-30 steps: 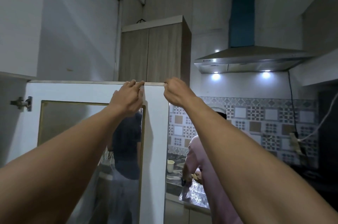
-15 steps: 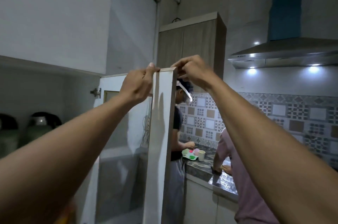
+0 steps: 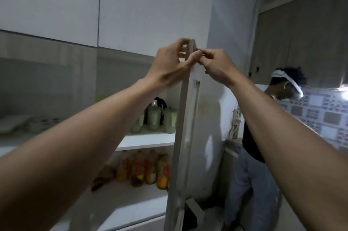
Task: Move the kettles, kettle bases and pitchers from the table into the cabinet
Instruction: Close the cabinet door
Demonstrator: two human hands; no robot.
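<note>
While ajar, cabinet door between fingers.

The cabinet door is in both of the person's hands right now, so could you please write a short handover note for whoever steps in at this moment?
Left hand: gripping the top edge of the open white glass-panelled cabinet door, fingers curled over it.
Right hand: pinching the same top edge from the other side.
Job's things: pale green kettles or pitchers with dark handles stand on the upper white shelf; blur hides their number. Orange-labelled bottles fill the shelf below.
Done: some vessels are stowed.
Left: the table is out of view, so what remains there cannot be told; the door is not yet shut.
</note>
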